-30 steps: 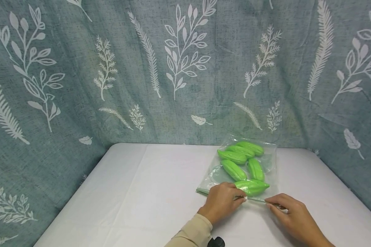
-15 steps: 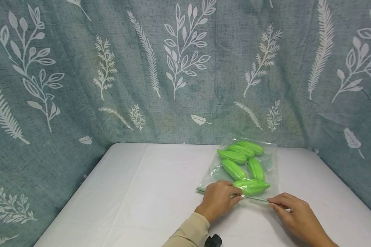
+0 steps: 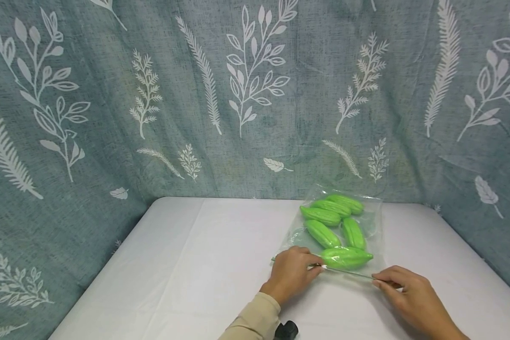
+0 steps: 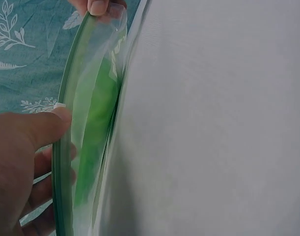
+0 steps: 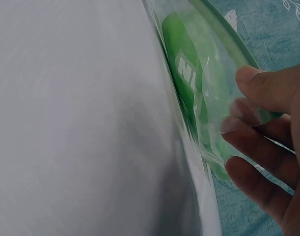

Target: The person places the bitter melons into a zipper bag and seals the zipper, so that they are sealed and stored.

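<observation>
A clear zip bag [image 3: 296, 236] lies flat at the right of the table, holding several green ridged, pointed gourd-like pieces [image 3: 346, 258]. Its near edge carries a green zip strip [image 3: 350, 272] with a small white slider [image 3: 324, 267]. My left hand [image 3: 292, 271] pinches the strip at the slider; in the left wrist view the thumb presses beside the slider [image 4: 60, 105], fingers behind the strip. At the strip's right end, my right hand [image 3: 412, 293] pinches the bag's corner between thumb and fingers. Taut between both hands, the strip is raised in the wrist views.
The table [image 3: 153, 264] has a white cover and rounded far corners. A blue-green curtain [image 3: 221, 156] with white leaf prints hangs behind it and along both sides. A black device [image 3: 286, 329] shows below the left sleeve [image 3: 255, 316].
My left hand has slid leftward along the strip and the white slider has moved left with it. My right hand has shifted slightly right, still pinching the corner.
</observation>
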`<state>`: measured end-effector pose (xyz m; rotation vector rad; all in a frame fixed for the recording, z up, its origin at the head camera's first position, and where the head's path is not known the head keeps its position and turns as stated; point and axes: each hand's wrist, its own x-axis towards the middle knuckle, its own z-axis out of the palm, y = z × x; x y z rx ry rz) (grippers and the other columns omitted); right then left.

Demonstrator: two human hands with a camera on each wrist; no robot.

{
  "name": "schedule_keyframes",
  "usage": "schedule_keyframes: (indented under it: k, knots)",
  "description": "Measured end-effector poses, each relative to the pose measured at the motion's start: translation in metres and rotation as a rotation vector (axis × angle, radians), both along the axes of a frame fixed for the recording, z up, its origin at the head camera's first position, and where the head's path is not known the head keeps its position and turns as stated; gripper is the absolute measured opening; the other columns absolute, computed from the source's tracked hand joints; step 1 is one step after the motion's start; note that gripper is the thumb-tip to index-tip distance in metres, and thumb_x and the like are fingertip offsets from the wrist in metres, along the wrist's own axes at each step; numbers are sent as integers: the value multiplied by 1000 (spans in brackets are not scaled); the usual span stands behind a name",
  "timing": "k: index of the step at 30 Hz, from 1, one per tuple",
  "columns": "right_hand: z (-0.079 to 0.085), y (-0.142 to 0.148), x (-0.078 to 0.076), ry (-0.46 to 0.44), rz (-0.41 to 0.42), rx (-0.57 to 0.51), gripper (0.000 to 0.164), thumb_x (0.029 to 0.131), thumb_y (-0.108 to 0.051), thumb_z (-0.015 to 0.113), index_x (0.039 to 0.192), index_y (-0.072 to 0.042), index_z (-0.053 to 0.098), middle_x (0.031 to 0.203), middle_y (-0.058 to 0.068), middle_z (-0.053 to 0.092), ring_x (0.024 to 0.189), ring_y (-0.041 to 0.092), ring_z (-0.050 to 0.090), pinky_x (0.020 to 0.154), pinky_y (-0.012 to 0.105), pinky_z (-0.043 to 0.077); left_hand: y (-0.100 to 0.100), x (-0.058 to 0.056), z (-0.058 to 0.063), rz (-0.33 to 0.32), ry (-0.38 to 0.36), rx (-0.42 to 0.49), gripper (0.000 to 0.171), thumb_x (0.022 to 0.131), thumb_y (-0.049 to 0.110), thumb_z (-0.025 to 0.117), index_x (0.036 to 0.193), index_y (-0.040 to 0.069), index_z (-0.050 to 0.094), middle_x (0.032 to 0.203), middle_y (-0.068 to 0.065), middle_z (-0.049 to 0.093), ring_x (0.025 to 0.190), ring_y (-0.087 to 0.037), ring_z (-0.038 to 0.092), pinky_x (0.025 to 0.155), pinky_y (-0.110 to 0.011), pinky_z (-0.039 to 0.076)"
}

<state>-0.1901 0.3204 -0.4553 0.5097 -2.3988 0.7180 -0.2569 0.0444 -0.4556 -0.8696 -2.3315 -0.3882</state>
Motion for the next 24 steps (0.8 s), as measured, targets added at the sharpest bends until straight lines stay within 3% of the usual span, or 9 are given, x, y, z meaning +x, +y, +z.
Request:
schedule_keyframes:
  k: [18, 24]
  knots:
    - [3, 4, 1, -37, -12, -1, 27, 74, 2, 84, 91, -19, 78, 85, -18, 66, 75, -1, 62, 63, 11, 49, -15, -2, 1, 5, -72, 22, 9, 83, 40, 81, 91, 36, 81, 83, 21, 70, 75, 1, 59, 59, -13, 43]
    - [3, 8, 3, -11, 14, -21, 28, 73, 5, 84, 90, -17, 78, 85, -16, 67, 74, -1, 62, 63, 9, 47, -20, -2, 2, 12, -129, 21, 8, 84, 39, 80, 91, 35, 81, 85, 21, 71, 77, 1, 59, 61, -14, 44]
